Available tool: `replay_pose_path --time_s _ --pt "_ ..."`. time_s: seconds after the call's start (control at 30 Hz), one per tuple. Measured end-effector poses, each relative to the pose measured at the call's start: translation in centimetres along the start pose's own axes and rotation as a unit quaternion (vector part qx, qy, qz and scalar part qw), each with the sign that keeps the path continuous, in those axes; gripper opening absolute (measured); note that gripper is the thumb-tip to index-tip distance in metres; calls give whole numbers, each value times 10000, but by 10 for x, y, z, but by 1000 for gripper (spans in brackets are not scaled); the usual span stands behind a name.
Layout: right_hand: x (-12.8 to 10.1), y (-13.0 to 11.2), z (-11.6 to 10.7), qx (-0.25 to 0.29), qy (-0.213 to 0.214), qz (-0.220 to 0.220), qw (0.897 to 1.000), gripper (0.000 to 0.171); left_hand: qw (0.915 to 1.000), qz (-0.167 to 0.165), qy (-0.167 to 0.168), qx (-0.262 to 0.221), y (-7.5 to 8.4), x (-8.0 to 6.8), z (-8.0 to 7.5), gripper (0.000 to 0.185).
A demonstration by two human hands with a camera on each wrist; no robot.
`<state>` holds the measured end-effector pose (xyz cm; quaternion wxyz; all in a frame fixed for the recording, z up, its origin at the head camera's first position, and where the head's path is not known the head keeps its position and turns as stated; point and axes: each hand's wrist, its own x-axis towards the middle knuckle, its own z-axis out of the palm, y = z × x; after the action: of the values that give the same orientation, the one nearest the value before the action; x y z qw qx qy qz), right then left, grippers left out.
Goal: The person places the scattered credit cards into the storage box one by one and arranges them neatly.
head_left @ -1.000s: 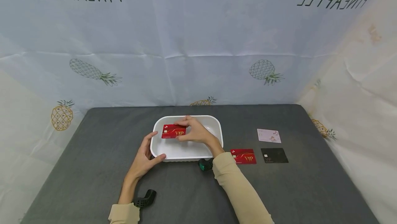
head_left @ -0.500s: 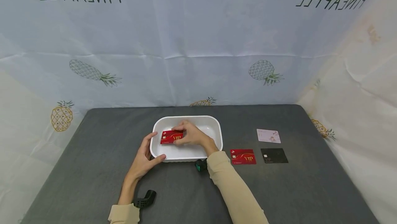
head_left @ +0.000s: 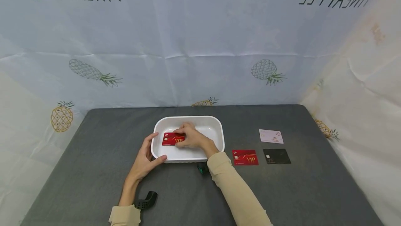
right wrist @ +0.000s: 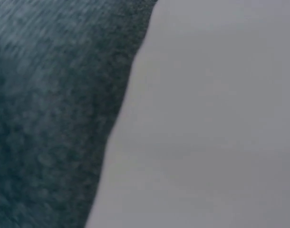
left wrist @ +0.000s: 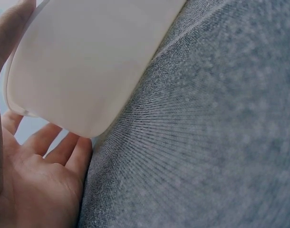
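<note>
A white rectangular tray point(head_left: 219, 128) sits on the grey table. My right hand point(head_left: 189, 137) reaches into it and holds a red VIP card point(head_left: 170, 138) low over the tray floor, fingers on the card's right end. My left hand point(head_left: 147, 156) cups the tray's near left corner, thumb on the front rim. In the left wrist view the tray's outer wall point(left wrist: 88, 66) fills the upper left, with my left palm point(left wrist: 35, 185) against it. The right wrist view shows only the tray's white wall point(right wrist: 211, 118) and grey table; that hand is out of sight there.
To the right of the tray lie a second red VIP card point(head_left: 245, 157), a black card point(head_left: 277, 156) and a pale patterned card point(head_left: 271, 136). A pineapple-print cloth backdrop rises behind and on both sides of the table.
My right hand has lowered the red card leftward and down into the tray. The left hand has stayed on the tray's corner.
</note>
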<state>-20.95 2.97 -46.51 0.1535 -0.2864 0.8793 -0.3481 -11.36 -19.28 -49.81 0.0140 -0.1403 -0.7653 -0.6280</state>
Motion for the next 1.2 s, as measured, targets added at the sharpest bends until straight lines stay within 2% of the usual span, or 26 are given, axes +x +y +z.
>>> replay_pose_path --time_s 0.37,0.67,0.87,1.2 --pt "-4 -6 -3 -171 -24 76 9998 54 9999 99 -8 -25 1 1 0 87" --pt "-4 -3 -1 -248 7 109 9996 55 9999 68 10 84 1 2 0 87" --pt "-4 -5 0 -281 56 75 9996 57 10000 -11 -10 -6 1 0 0 88" --pt "-5 -7 -5 -125 192 -23 9997 57 10000 8 -42 -33 3 0 0 89"
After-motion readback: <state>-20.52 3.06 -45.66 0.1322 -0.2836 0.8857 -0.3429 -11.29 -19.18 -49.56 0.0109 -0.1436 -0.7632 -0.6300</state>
